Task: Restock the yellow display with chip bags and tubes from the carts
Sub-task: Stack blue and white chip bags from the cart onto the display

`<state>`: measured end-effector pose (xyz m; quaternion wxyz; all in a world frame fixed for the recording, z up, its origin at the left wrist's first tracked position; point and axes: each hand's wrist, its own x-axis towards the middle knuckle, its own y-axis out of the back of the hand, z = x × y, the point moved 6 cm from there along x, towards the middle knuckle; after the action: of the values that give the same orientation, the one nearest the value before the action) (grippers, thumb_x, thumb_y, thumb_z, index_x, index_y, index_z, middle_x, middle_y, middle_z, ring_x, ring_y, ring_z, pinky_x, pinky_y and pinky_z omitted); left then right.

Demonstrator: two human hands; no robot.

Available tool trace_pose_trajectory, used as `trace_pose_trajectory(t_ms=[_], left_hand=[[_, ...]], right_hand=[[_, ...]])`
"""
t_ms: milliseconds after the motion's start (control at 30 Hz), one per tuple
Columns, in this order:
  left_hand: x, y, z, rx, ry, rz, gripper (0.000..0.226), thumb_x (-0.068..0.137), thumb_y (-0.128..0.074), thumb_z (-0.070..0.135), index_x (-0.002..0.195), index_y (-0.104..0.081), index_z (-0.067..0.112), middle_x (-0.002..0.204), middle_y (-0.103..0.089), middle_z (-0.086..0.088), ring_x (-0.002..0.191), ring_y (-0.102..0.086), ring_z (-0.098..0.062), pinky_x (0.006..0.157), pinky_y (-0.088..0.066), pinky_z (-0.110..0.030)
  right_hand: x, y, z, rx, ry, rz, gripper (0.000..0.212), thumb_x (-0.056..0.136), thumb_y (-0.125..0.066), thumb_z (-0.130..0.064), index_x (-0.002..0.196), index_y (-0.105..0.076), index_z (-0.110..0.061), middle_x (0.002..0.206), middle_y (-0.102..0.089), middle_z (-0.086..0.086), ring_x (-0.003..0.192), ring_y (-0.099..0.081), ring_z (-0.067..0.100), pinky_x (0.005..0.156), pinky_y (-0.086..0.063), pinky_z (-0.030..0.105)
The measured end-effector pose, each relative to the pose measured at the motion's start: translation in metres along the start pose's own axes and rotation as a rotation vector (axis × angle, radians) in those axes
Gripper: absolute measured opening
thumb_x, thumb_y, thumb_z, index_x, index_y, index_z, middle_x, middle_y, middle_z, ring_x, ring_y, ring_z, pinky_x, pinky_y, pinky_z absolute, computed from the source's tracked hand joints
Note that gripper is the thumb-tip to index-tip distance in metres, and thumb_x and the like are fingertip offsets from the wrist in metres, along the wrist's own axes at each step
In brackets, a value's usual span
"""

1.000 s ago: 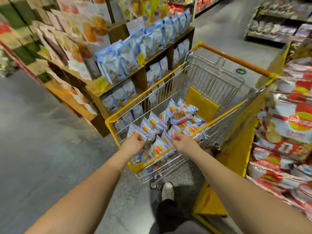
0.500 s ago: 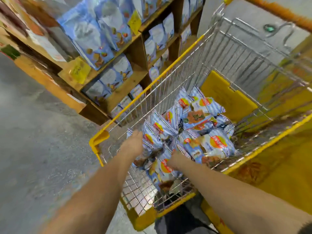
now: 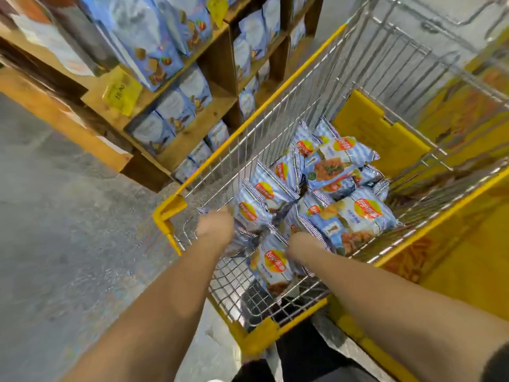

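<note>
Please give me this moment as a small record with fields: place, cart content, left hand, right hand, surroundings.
place: shop aisle, grey floor
cart content: blue-striped chip bags in wire cart
left hand: left hand among the bags; fingers hidden
right hand: right hand among the bags; fingers hidden
surroundings: wooden shelf left; yellow display right

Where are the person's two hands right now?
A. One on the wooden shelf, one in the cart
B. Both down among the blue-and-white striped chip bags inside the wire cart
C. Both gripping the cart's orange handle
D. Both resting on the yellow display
B: the left hand and right hand both reach in among the blue-and-white striped chip bags inside the yellow-rimmed wire shopping cart.
</note>
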<state>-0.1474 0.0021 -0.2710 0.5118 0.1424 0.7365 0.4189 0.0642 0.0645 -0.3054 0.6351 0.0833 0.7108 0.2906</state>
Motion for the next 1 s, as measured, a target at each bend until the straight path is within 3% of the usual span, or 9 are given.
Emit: trace_pose_trajectory(t_ms=[133,233,333,433,533,633,733,900,1000], left_hand=[[-0.052,0.036,-0.002,0.152,-0.113,0.154,0.027,0.088,-0.065,0.017,0.114,-0.064,0.01,0.117,-0.064,-0.009,0.112,-0.061,-0.029,0.082,-0.048,-0.033],[-0.094,0.078,-0.005,0.231,-0.141,0.31,0.021,0.089,-0.059,0.015,0.107,-0.067,0.008,0.111,-0.066,-0.01,0.109,-0.062,-0.031,0.084,-0.05,-0.036],[-0.144,0.126,0.002,0.216,-0.209,0.451,0.019,0.088,-0.057,0.011,0.104,-0.068,0.008,0.105,-0.066,-0.011,0.102,-0.064,-0.032,0.081,-0.052,-0.04],[-0.189,0.176,0.014,0.188,-0.256,0.596,0.012,0.087,-0.057,0.012,0.092,-0.068,0.01,0.095,-0.067,-0.012,0.09,-0.065,-0.033,0.072,-0.052,-0.039],[-0.248,0.225,0.05,0.201,-0.333,0.699,0.012,0.086,-0.053,0.009,0.079,-0.06,0.016,0.096,-0.065,-0.011,0.091,-0.063,-0.035,0.077,-0.052,-0.042],[-0.305,0.267,0.092,0.132,-0.411,0.792,0.02,0.093,-0.052,0.027,0.099,-0.068,0.016,0.107,-0.067,-0.01,0.1,-0.064,-0.035,0.081,-0.05,-0.041],[-0.363,0.293,0.142,0.141,-0.502,0.881,0.029,0.095,-0.053,0.035,0.114,-0.067,0.019,0.116,-0.065,-0.012,0.107,-0.062,-0.034,0.083,-0.051,-0.04],[-0.451,0.3,0.241,0.137,-0.677,0.938,0.032,0.093,-0.053,0.04,0.115,-0.067,0.021,0.118,-0.065,-0.014,0.108,-0.062,-0.035,0.085,-0.051,-0.041],[-0.495,0.289,0.305,0.154,-0.766,0.949,0.028,0.092,-0.054,0.037,0.109,-0.068,0.021,0.112,-0.067,-0.012,0.104,-0.063,-0.035,0.075,-0.047,-0.036]], right_hand=[[-0.058,0.023,-0.009,0.065,0.105,0.21,0.029,0.093,-0.053,-0.027,0.112,-0.061,-0.007,0.112,-0.063,0.013,0.104,-0.062,0.031,0.082,-0.05,0.037],[-0.103,0.047,-0.004,0.206,0.166,0.36,0.03,0.095,-0.048,-0.019,0.12,-0.058,-0.006,0.112,-0.062,0.017,0.096,-0.059,0.032,0.08,-0.048,0.037],[-0.167,0.083,0.012,0.224,0.176,0.522,0.027,0.096,-0.049,-0.015,0.121,-0.054,-0.006,0.109,-0.062,0.017,0.086,-0.056,0.031,0.072,-0.049,0.038],[-0.229,0.116,0.042,0.29,0.167,0.667,0.034,0.094,-0.052,-0.022,0.125,-0.053,-0.01,0.116,-0.061,0.019,0.106,-0.06,0.035,0.076,-0.048,0.037],[-0.311,0.134,0.092,0.4,0.125,0.832,0.033,0.092,-0.057,-0.034,0.113,-0.057,-0.009,0.117,-0.063,0.018,0.109,-0.059,0.034,0.077,-0.045,0.034],[-0.387,0.137,0.143,0.505,0.086,0.959,0.035,0.093,-0.059,-0.037,0.114,-0.057,-0.009,0.117,-0.063,0.018,0.11,-0.058,0.033,0.074,-0.039,0.032],[-0.452,0.126,0.198,0.572,0.047,1.097,0.035,0.093,-0.059,-0.034,0.121,-0.059,-0.013,0.119,-0.064,0.017,0.111,-0.058,0.033,0.079,-0.043,0.033],[-0.526,0.082,0.31,0.681,-0.076,1.189,0.034,0.093,-0.06,-0.035,0.121,-0.057,-0.015,0.108,-0.065,0.014,0.102,-0.061,0.031,0.067,-0.034,0.027],[-0.553,0.049,0.378,0.69,-0.166,1.224,0.031,0.092,-0.06,-0.039,0.117,-0.058,-0.02,0.1,-0.062,0.009,0.102,-0.061,0.031,0.068,-0.037,0.03]])
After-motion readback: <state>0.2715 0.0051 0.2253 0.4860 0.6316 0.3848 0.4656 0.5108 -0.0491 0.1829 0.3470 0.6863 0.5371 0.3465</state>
